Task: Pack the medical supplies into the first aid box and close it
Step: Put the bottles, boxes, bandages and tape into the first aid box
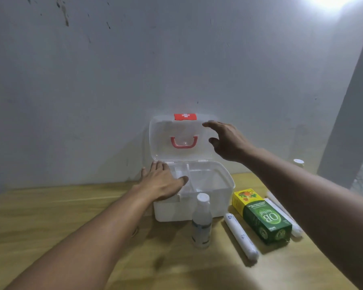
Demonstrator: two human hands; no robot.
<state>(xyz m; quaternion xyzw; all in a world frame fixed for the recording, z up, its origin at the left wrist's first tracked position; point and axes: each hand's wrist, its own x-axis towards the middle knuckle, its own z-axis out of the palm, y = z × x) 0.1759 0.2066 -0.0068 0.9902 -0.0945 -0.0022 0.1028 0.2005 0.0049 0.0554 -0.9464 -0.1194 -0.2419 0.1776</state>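
While translucent white plastic first aid box (197,197) stands lid-up | left hand (161,181) flat, released, steadying rim | right hand (226,141) released near lid | keep bracing, load tall clear bottle (201,220) lying flat.

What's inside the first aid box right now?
The first aid box stands open and looks unpacked: only a clear divided tray shows inside. The left hand covers its left corner, and below the tray cannot be seen. The bottle stands outside, in front.
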